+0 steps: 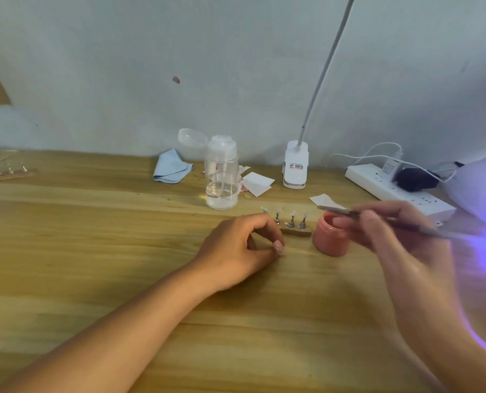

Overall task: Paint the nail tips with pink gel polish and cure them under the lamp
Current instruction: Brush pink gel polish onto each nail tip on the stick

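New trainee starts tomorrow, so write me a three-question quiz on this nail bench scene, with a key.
1. True or false: the brush lies flat on the table.
2. On which side of the nail tip stand does the pink gel pot stand? A left, B right, C behind.
3. Which device glows violet at the table's right edge?

Key: 1 false, the right grip holds it; 2 B; 3 the curing lamp.

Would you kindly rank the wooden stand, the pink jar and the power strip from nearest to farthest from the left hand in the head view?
1. The wooden stand, just right of the left hand.
2. The pink jar, past the stand's right end.
3. The power strip, far right by the wall.
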{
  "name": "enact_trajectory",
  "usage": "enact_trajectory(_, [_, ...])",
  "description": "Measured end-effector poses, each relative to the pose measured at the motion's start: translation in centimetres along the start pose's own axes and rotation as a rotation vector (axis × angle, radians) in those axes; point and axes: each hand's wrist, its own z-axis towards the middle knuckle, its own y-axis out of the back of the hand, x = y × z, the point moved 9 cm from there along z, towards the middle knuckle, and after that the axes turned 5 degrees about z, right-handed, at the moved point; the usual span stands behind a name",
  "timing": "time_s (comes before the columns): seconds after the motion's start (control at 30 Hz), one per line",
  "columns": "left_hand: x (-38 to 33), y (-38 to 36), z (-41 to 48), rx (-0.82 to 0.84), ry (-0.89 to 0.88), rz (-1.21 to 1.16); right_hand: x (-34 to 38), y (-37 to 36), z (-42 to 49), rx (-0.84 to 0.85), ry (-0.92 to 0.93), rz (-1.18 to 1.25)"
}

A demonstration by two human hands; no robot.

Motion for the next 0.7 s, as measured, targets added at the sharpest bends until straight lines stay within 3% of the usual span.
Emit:
enact_trajectory(0.2, [-0.1,0.0,0.0,0.004,-0.011,-0.008,-3.1,-2.2,-1.6,0.048,-0.287,0.131])
enact_trajectory(0.7, [0.3,-0.1,0.1,0.015,0.015,-0.008,-3.1,-3.0,-1.9,0.111,-0.307,0.042])
